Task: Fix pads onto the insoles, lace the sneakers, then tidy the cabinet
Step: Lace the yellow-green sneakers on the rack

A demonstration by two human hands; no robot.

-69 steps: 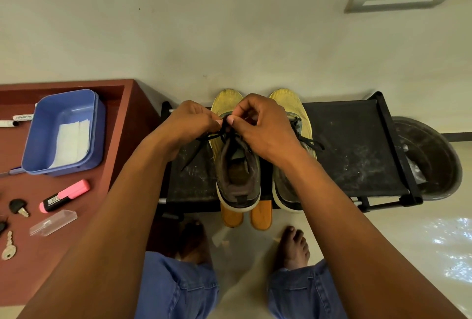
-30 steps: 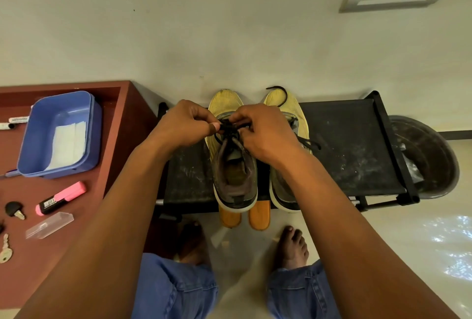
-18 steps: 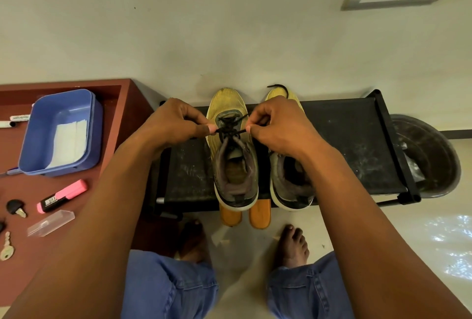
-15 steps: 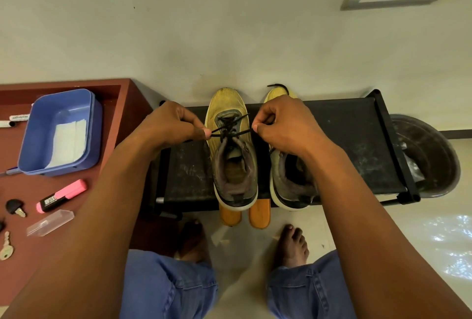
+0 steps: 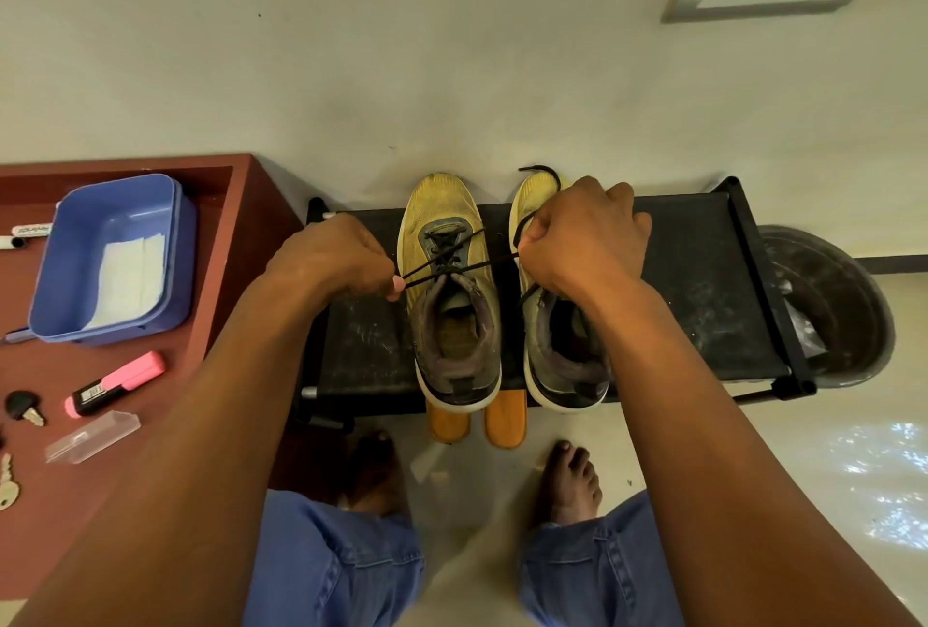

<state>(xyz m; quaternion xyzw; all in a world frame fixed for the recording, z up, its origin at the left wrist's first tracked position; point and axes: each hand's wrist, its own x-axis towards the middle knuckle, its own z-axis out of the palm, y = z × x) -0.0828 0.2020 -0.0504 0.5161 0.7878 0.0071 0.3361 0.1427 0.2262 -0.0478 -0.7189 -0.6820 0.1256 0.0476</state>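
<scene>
We pinch one lace (image 5: 454,270) end in each hand, left hand (image 5: 334,257) and right hand (image 5: 585,234), drawn taut across the left sneaker (image 5: 452,290) mid-rack (image 5: 703,285), toes at the back edge. Best to pull both ends evenly outward and level, so the crossing seats snug over the tongue.

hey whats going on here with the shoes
A person is lacing a pair of yellow sneakers that sit side by side on a black rack. The left hand and right hand each pinch an end of the black lace and pull it taut across the left sneaker. The right sneaker waits beside it. Two orange insoles poke out below the rack.
</scene>
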